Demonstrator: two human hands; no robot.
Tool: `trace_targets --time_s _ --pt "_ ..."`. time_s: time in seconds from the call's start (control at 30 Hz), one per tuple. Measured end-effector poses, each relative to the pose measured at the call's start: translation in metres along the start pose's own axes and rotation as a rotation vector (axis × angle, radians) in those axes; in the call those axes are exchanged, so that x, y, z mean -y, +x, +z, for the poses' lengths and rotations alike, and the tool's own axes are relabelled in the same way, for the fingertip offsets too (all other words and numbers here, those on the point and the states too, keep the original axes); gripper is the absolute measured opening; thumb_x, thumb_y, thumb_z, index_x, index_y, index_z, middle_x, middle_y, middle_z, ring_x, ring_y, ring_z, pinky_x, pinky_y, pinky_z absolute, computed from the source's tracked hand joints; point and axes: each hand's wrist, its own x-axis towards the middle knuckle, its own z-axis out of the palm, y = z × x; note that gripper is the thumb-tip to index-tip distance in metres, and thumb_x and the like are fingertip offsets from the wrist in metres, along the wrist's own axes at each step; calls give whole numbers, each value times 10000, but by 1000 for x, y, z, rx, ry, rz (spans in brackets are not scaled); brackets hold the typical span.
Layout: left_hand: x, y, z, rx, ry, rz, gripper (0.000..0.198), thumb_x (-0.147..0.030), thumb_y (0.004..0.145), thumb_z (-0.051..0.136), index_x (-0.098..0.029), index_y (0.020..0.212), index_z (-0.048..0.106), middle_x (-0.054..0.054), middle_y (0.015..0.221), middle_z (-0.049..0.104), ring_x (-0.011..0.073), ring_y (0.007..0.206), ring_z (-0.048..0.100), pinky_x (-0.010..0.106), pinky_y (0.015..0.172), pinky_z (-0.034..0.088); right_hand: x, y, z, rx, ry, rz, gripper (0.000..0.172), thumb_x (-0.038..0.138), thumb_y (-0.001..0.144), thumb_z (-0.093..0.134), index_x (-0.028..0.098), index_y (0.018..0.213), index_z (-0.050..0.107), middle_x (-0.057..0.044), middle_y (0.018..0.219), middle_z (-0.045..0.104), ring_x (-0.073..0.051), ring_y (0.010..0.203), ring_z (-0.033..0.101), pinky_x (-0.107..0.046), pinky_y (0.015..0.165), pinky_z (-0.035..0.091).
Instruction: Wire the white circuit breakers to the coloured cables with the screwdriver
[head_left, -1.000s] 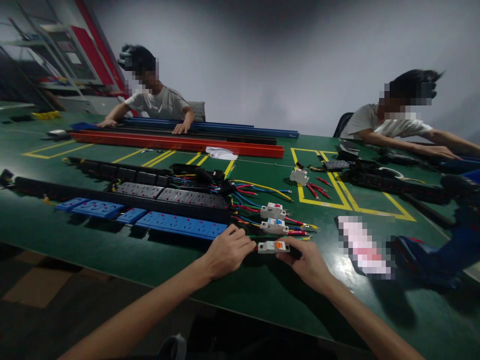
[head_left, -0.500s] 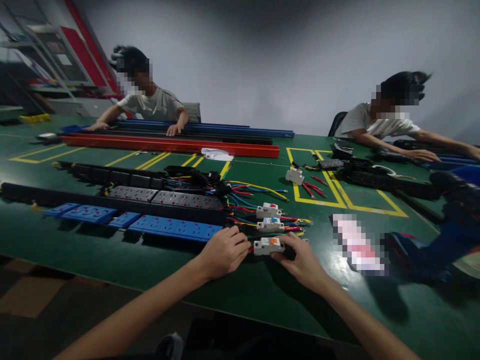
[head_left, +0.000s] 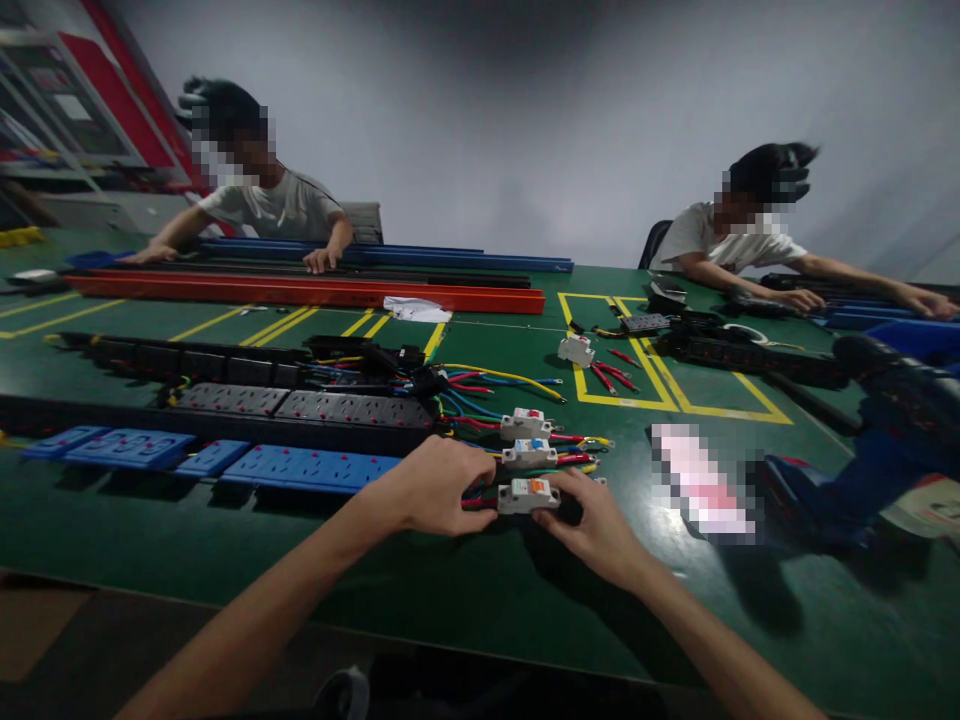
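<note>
The person's right hand (head_left: 604,525) grasped a small white plastic circuit breaker with an orange switch (head_left: 525,496), its thumb and forefinger closed on the right-hand end. The breaker was at the near side of the wiring, over the glossy green desk (head_left: 480,590). At its other end, the fingers of the left hand (head_left: 439,485) were parted, thumb nearer and forefinger farther, with a thin red wire (head_left: 477,504) showing in the gap. Just beyond lay a white breaker with a blue switch (head_left: 529,454), then a white breaker with a red switch (head_left: 525,424), coloured wires running from both. A blue plastic socket strip (head_left: 304,468) lay left of the left hand. Across the desk, a person in a pale shirt (head_left: 277,208) leaned over a long orange-red channel (head_left: 337,292).
</note>
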Motion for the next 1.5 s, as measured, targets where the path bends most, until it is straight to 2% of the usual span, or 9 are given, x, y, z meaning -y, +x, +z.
trace_targets --time_s 0.1,0.23,0.47,0.63,0.87,1.1,1.2,1.33,1.5 --pt "1 -6 -1 72 26 -36 170 -371 869 601 -235 887 701 14 863 704 209 779 661 304 637 419 2 1 -1 17 80 11 280 297 890 626 227 1161 632 -51 1070 670 -201 956 616 -336 843 479" --pt "5 -10 5 108 -24 4 194 -298 934 539 -237 930 723 11 906 703 190 821 664 297 663 423 5 2 -1 51 182 44 319 367 929 591 223 1213 606 -54 1152 673 -199 1012 630 -337 874 495" --pt "9 -20 24 56 -115 25 187 -275 967 526 -235 987 708 7 932 691 161 812 657 266 680 442 7 4 -4 87 176 73 341 393 912 619 210 1199 633 -49 1103 697 -192 948 647 -309 806 509" --pt "8 -30 40 -58 -30 8 204 -276 972 517 -219 1033 703 25 934 684 159 789 651 258 615 441 7 3 -3 83 164 58 345 395 909 618 199 1192 637 -52 1094 699 -184 925 648 -291 779 510" --pt "12 -25 55 -241 135 99 249 -238 989 469 -175 979 710 48 862 675 155 707 627 251 560 457 6 4 3 24 88 43 275 370 898 619 197 1111 639 -41 981 711 -177 821 650 -281 715 505" --pt "19 -22 65 -359 229 175 274 -188 997 430 -150 948 697 60 821 672 151 690 637 249 568 466 -3 5 8 -63 -40 -27 246 303 855 666 231 1090 646 -31 1012 693 -189 882 640 -310 780 498" --pt "18 -19 60 -290 231 160 273 -198 990 435 -152 918 694 50 795 653 156 672 624 255 546 446 -4 4 10 -68 -62 -45 247 283 852 672 247 1095 644 -22 1032 681 -186 913 632 -320 816 489" --pt "11 -10 40 -106 236 88 202 -220 943 502 -165 903 692 51 837 658 182 694 632 270 525 426 -2 2 10 -83 -58 -56 296 283 867 657 241 1158 620 -35 1061 670 -186 926 624 -319 817 489" --pt "2 -2 10 23 130 -3 238 -409 876 616 -200 882 728 49 844 692 218 735 663 304 595 456 2 2 8 -76 -56 -61 311 255 876 640 247 1186 604 -32 1075 659 -182 938 611 -324 828 487"
